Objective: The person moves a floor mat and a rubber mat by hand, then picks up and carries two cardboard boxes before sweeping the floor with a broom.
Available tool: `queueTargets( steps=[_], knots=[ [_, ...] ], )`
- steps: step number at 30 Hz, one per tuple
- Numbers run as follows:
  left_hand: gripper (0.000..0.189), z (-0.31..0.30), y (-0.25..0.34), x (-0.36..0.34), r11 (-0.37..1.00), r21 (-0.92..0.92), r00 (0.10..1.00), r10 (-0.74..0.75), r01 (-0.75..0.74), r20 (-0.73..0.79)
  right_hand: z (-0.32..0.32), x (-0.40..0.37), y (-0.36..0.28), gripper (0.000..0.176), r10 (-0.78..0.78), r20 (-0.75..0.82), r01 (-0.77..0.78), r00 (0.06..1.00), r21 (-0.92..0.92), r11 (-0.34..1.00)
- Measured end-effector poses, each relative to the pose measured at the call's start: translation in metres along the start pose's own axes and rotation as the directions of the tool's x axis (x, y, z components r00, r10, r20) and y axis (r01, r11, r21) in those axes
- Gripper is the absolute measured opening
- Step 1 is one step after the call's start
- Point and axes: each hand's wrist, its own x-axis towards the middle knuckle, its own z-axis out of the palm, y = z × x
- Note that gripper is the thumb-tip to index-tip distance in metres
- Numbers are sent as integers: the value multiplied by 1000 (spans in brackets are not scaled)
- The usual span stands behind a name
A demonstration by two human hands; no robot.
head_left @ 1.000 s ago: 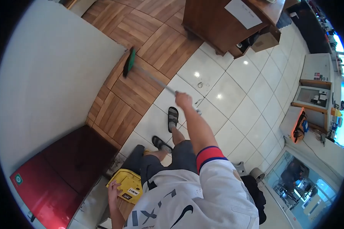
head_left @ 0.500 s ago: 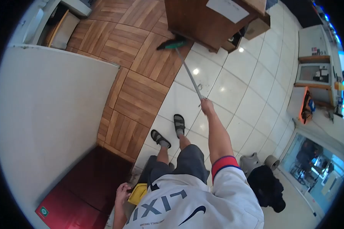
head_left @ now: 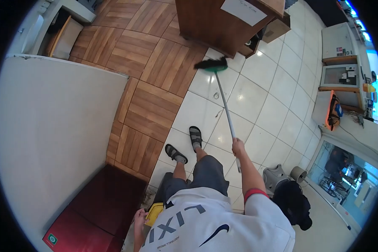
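My right hand (head_left: 238, 147) is closed round the metal handle of a broom, near the handle's upper end. The broom head (head_left: 214, 65), green with dark bristles, lies on the white tiles beside the edge of the wood-patterned floor. A small ring-shaped thing (head_left: 216, 95) and a thin light scrap (head_left: 219, 113) lie on the tiles near the handle. My left hand (head_left: 140, 217) hangs low at my side, its fingers loosely bent and apart. Right beside its fingertips is a yellow plastic piece (head_left: 154, 213), partly hidden by my shirt.
A wooden cabinet (head_left: 210, 25) with a paper sheet stands ahead, a cardboard box (head_left: 276, 28) beside it. A white partition (head_left: 63, 126) and a dark red chest (head_left: 101, 201) are on the left. On the right are a grey stool (head_left: 275, 177), a black bag (head_left: 292, 206) and an orange-edged bin (head_left: 325, 111).
The broom head has swept from the wooden floor beside the cabinet onto the white tiles, rightward and nearer. My right hand has drawn back toward me with the handle.
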Motion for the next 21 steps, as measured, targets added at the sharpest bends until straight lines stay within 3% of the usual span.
queueTargets(
  steps=[2, 4, 5, 7, 10, 12, 14, 18, 20, 21],
  knots=[
    [27, 10, 6, -4, 998, 51, 1000, 25, -25, 2, -10, -42, 15, 35, -52, -80, 50, 995, -24, 998],
    [26, 16, 7, 6, 1000, 13, 999, 9, -10, 47, -18, -71, 18, 35, -286, -133, 232, 949, -321, 918],
    [26, 16, 9, 7, 1000, 20, 999, 13, -14, 48, -16, -72, 16, 35, -282, -138, 228, 949, -315, 921],
    [26, 15, 18, 9, 999, 20, 998, 29, -30, 60, -11, -65, 4, 35, -402, -85, 370, 912, -251, 894],
    [27, 18, 42, 1, 994, 75, 997, 75, -75, 3, 18, 17, -36, 37, -430, -14, 398, 903, -350, 848],
    [30, 18, 60, -9, 988, 137, 998, 66, -65, -5, 37, 69, -57, 37, -458, -83, 420, 885, -280, 863],
    [31, 12, 67, -14, 986, 123, 993, 112, -108, -22, 56, 114, -55, 37, -309, -86, 308, 947, -21, 951],
    [32, 3, 50, -15, 994, 38, 995, 99, -98, -19, 57, 113, 35, 36, -350, 43, 348, 936, 49, 936],
    [31, 5, 33, -12, 996, 31, 996, 89, -89, -10, 25, 11, 29, 35, 11, 113, -49, 994, 342, 938],
    [30, 6, 22, -6, 995, 47, 996, 90, -90, 3, 39, 20, 70, 36, -132, -74, 140, 988, 115, 983]
  ],
)
